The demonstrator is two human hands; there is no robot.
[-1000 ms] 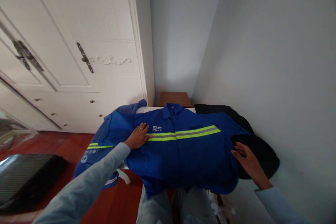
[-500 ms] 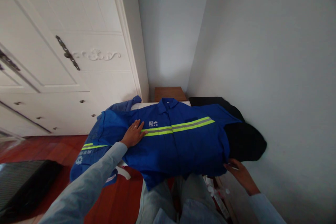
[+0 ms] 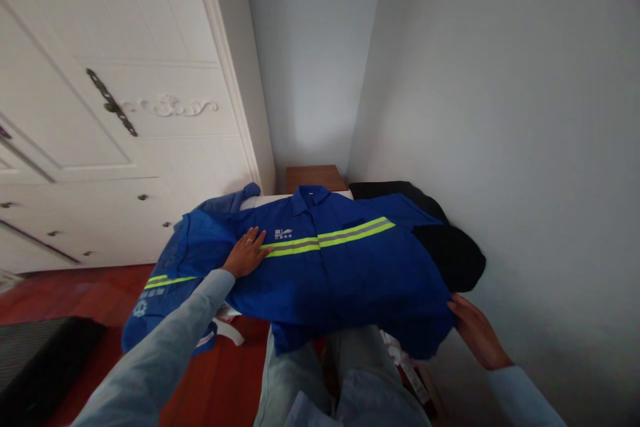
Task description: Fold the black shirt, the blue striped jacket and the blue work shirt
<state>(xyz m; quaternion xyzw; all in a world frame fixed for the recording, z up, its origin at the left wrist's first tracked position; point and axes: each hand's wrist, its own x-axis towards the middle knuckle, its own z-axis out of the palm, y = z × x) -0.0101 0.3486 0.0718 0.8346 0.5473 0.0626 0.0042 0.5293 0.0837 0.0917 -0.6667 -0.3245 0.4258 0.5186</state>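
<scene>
A blue work jacket (image 3: pixel 340 273) with a yellow-and-grey reflective stripe lies spread out, collar away from me. My left hand (image 3: pixel 244 253) rests flat on its chest beside the white logo, fingers stretched out. My right hand (image 3: pixel 475 333) is at the jacket's lower right corner, holding the hem; its fingertips are hidden under the cloth. One sleeve (image 3: pixel 160 287) hangs off the left side toward the floor.
Dark clothing (image 3: pixel 450 250) lies at the right against the grey wall. A wooden stand (image 3: pixel 314 178) sits in the corner behind. White wardrobe doors (image 3: pixel 125 120) fill the left. Red wooden floor and a black case (image 3: pixel 35 360) lie lower left. My legs show below.
My right hand has come down from the dark clothing to the jacket's lower right hem and drawn it outward. The left hand has stayed on the chest. The view has shifted right.
</scene>
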